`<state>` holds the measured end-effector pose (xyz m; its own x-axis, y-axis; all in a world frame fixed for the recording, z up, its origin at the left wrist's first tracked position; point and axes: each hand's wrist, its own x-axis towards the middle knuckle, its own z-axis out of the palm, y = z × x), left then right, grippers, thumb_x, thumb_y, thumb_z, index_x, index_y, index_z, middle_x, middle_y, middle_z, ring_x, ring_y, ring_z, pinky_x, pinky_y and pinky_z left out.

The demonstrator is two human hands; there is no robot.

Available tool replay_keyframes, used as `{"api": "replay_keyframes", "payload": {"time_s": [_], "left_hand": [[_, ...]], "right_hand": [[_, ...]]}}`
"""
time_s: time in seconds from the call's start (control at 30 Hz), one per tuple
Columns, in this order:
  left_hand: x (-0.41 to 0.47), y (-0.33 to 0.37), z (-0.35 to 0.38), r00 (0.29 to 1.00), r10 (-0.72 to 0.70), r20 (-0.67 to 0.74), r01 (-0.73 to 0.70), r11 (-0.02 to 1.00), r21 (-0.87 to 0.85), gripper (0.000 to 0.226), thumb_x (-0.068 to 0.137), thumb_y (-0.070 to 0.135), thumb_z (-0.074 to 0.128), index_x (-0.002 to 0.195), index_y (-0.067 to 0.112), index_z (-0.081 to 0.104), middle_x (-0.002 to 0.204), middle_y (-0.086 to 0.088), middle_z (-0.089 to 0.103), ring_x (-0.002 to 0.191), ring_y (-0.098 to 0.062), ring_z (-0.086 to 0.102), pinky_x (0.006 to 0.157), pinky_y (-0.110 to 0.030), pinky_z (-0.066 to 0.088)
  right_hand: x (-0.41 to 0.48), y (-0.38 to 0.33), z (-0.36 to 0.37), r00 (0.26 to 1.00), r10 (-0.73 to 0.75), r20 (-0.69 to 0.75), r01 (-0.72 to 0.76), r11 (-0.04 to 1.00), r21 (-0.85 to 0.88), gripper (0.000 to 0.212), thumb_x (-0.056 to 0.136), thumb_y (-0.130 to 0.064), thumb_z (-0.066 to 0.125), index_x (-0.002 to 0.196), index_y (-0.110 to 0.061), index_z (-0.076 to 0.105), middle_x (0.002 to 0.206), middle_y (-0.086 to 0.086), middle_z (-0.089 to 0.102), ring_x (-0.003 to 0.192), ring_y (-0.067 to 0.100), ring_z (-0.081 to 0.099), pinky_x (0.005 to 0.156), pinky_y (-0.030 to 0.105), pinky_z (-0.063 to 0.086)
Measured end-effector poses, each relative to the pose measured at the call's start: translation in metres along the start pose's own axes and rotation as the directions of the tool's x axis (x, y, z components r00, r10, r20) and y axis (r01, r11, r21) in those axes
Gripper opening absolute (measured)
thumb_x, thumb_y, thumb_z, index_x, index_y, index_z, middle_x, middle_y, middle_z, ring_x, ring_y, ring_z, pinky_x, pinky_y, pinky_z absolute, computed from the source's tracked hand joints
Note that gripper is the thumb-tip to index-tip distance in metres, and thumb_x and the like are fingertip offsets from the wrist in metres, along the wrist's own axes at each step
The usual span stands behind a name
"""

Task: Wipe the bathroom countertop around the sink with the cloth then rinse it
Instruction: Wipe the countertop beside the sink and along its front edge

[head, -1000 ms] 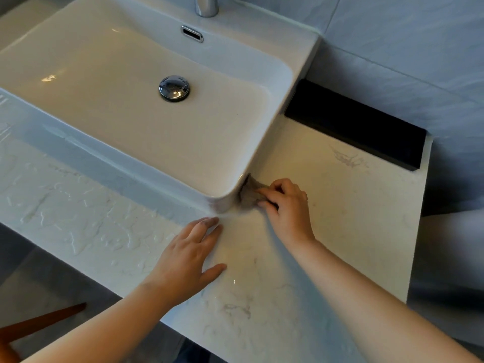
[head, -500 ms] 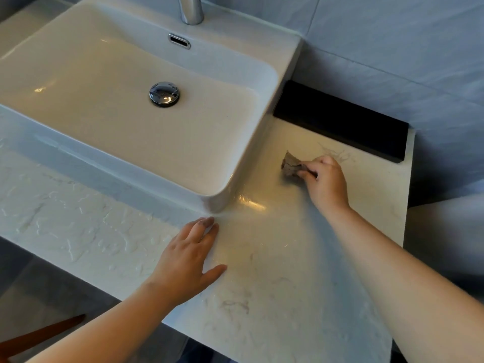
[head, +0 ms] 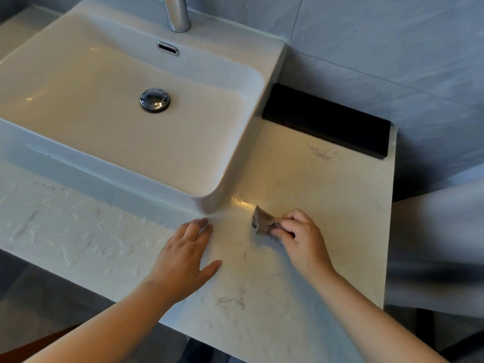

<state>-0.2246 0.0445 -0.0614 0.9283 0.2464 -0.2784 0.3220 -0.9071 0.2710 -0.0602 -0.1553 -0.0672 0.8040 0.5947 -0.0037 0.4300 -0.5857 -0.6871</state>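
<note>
Wiping of the worktop (head: 327, 205) is judged to be the step in hand, on the stretch beside the near right corner of the sink (head: 217, 197). A small, bunched brownish cloth (head: 263, 221) is pinched by the right grip (head: 301, 239), whose fingers are curled round it. Most of the cloth protrudes just to the left of that grip and is pressed onto the stone, near the sink corner but apart from it.

The left grip (head: 183, 258) is laid flat on the worktop with straight fingers and nothing is held; its fingertips lie just short of the sink's base, and it appears to be used as a brace.

Beads and streaks of water (head: 65, 231) are seen well to the left of the left grip, so that strip is judged not yet wiped. Faint brownish marks (head: 320, 153) lie well beyond the right grip, near a black block (head: 324, 121) against the wall.

For the next move, the cloth would need to be kept pressed down and carried over the marks and the wet strip. For rinsing it must be brought under the tap (head: 178, 14), well beyond and to the left of both grips; no running water is seen.
</note>
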Motion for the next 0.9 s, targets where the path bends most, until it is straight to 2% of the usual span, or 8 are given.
{"api": "replay_keyframes", "payload": {"time_s": [0.13,0.2,0.3,0.37,0.47,0.53,0.63,0.9], "left_hand": [[0.001,0.011,-0.006,1.0,-0.014,-0.01,0.013,0.998,-0.066,0.08,0.087,0.069,0.032,0.149,0.019,0.026,0.154,0.002,0.025,0.141,-0.018,0.022,0.111,-0.028,0.014],[0.003,0.02,-0.01,0.999,0.022,-0.024,-0.023,0.997,-0.073,0.08,0.086,0.071,0.029,0.149,0.021,0.025,0.154,0.004,0.026,0.141,-0.017,0.023,0.111,-0.027,0.015],[0.009,0.032,-0.011,0.998,0.055,-0.021,-0.057,0.994,-0.098,0.074,0.088,0.066,0.034,0.148,0.023,0.027,0.153,0.005,0.027,0.14,-0.016,0.024,0.112,-0.028,0.022],[0.013,0.04,-0.01,0.997,0.076,-0.026,-0.078,0.991,-0.111,0.072,0.088,0.064,0.034,0.147,0.022,0.031,0.152,0.003,0.03,0.14,-0.018,0.026,0.11,-0.03,0.024],[0.019,0.048,-0.006,0.993,0.122,0.002,-0.122,0.99,-0.07,0.079,0.085,0.069,0.021,0.147,0.021,0.03,0.154,0.002,0.026,0.142,-0.019,0.021,0.111,-0.03,0.02],[0.023,0.053,-0.003,0.99,0.142,0.012,-0.141,0.988,-0.058,0.078,0.087,0.068,0.023,0.148,0.021,0.025,0.157,0.001,0.019,0.145,-0.02,0.013,0.113,-0.031,0.015],[0.026,0.055,0.003,0.988,0.147,0.052,-0.146,0.989,-0.022,0.075,0.091,0.062,0.035,0.151,0.021,0.013,0.159,0.002,0.006,0.146,-0.02,0.002,0.116,-0.033,0.008],[0.027,0.049,0.008,0.979,0.193,0.06,-0.195,0.98,0.047,0.089,0.08,0.074,0.021,0.15,0.02,0.019,0.159,-0.001,0.012,0.145,-0.024,0.009,0.11,-0.033,0.007]], "right_hand": [[0.035,0.009,-0.035,0.984,0.019,-0.18,-0.032,0.997,-0.071,0.006,0.082,-0.015,0.069,0.077,-0.011,0.07,0.081,-0.003,0.05,0.074,0.015,0.05,0.063,0.028,0.04],[0.062,0.024,-0.048,0.972,0.033,-0.234,-0.064,0.99,-0.127,0.009,0.085,-0.018,0.067,0.084,-0.01,0.072,0.084,-0.001,0.05,0.076,0.017,0.05,0.064,0.027,0.038],[0.087,0.054,-0.051,0.962,0.117,-0.245,-0.16,0.973,-0.164,0.019,0.087,-0.023,0.065,0.1,-0.011,0.072,0.088,-0.002,0.048,0.085,0.022,0.053,0.07,0.028,0.04],[0.088,0.064,-0.044,0.955,0.153,-0.254,-0.196,0.968,-0.156,0.023,0.086,-0.025,0.066,0.106,-0.015,0.072,0.09,-0.003,0.049,0.09,0.025,0.054,0.077,0.035,0.046],[0.072,0.062,-0.031,0.937,0.168,-0.305,-0.212,0.971,-0.115,0.025,0.084,-0.025,0.068,0.108,-0.017,0.071,0.093,-0.002,0.054,0.092,0.024,0.053,0.082,0.042,0.048],[0.054,0.058,-0.024,0.945,0.145,-0.293,-0.183,0.977,-0.11,0.024,0.083,-0.023,0.069,0.106,-0.017,0.072,0.093,-0.001,0.056,0.09,0.024,0.053,0.079,0.042,0.048],[0.02,0.051,-0.017,0.96,0.073,-0.27,-0.115,0.983,-0.141,0.023,0.08,-0.02,0.072,0.103,-0.018,0.073,0.09,-0.002,0.056,0.084,0.022,0.054,0.075,0.039,0.047],[-0.029,0.03,-0.026,0.982,0.133,-0.132,-0.136,0.991,-0.012,0.004,0.084,-0.013,0.068,0.085,-0.012,0.072,0.083,-0.008,0.052,0.074,0.013,0.053,0.06,0.02,0.038]]}}
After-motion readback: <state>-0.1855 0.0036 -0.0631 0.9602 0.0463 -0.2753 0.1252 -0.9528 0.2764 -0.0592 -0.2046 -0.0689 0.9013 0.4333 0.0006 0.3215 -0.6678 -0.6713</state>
